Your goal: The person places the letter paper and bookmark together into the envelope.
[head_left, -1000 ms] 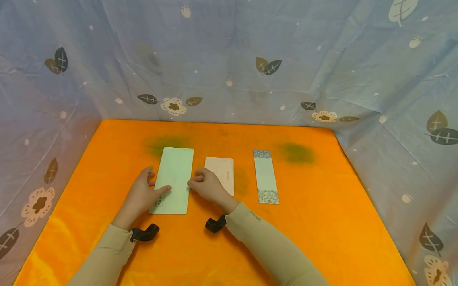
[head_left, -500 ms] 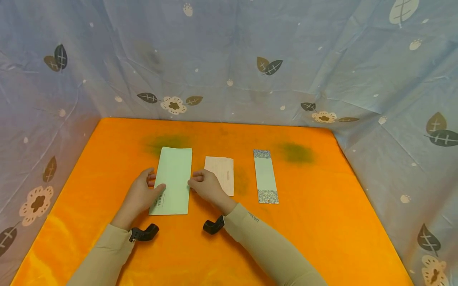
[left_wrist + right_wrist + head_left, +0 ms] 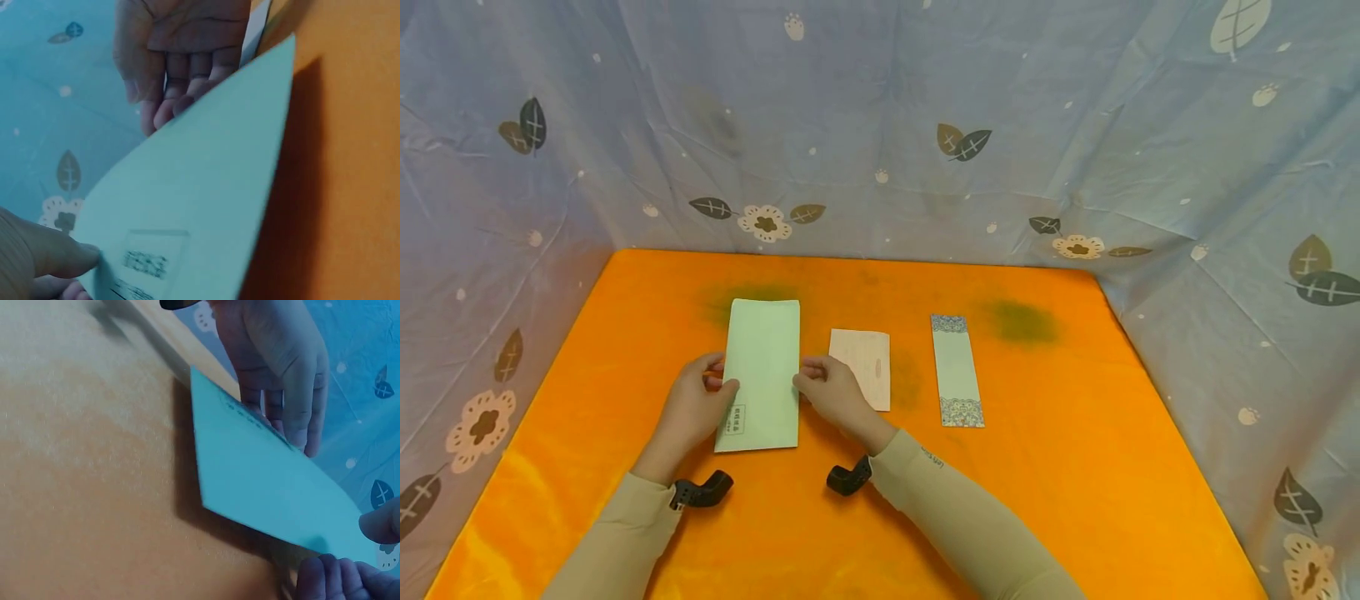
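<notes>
A pale green envelope with a small printed box near its lower left corner is held between both hands, raised off the orange cloth. My left hand pinches its left edge, thumb on top and fingers beneath. At the right edge, my right hand pinches it between thumb and fingers. In the left wrist view the envelope looks tilted and slightly bowed, with a shadow under it. A pinkish paper lies partly hidden under my right hand.
Right of the pinkish paper lies a white paper strip with blue patterned ends. An orange cloth covers the table, with dark green smudges near the back. Blue patterned curtains enclose the back and sides.
The envelope has risen from the cloth and shifted slightly left at its top. My left thumb has slid from its face toward the left edge. The other papers have stayed put.
</notes>
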`<action>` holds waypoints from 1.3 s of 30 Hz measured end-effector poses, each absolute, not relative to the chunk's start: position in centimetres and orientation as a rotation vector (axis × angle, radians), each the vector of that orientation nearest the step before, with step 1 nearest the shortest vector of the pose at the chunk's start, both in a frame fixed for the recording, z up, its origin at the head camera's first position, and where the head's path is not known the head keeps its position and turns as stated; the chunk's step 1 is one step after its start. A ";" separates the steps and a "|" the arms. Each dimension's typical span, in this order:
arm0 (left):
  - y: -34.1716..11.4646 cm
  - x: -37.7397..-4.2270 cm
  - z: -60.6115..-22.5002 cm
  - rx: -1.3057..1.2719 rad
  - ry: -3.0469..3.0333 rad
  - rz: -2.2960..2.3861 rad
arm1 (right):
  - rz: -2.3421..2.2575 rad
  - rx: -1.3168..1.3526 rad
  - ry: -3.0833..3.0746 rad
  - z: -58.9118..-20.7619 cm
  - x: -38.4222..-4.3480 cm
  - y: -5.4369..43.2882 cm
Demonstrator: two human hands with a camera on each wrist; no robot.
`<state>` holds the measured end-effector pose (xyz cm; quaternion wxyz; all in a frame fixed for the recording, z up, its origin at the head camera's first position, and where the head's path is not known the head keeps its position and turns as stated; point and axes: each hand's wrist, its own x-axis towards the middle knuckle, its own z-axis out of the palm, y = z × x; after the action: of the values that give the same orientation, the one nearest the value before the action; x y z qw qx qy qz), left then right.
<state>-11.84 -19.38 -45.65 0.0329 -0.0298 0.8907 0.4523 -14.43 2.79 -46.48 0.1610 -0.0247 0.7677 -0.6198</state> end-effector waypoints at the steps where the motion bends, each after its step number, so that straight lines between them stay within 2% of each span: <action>1: -19.3 -11.8 -45.6 -0.098 2.745 1.414 | -1.779 -0.077 2.190 -46.4 -14.4 2.8; 11: -18.6 -11.7 -45.3 -0.076 2.738 1.523 | -1.855 -0.091 2.164 -46.1 -14.6 4.0; 23: -17.4 -11.2 -44.9 0.077 2.571 1.506 | -1.839 -0.098 2.180 -46.1 -14.7 6.4; 32: -16.3 -11.2 -45.0 0.112 2.573 1.496 | -1.811 -0.154 2.183 -42.9 -13.6 7.6; 39: -16.0 -11.3 -44.7 0.130 2.602 1.520 | -1.845 -0.143 2.171 -44.8 -14.1 8.2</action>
<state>-11.30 -15.98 -44.70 0.0625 0.0429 0.8610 0.5030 -14.08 8.23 -44.77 0.1440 -0.0495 0.7532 -0.6400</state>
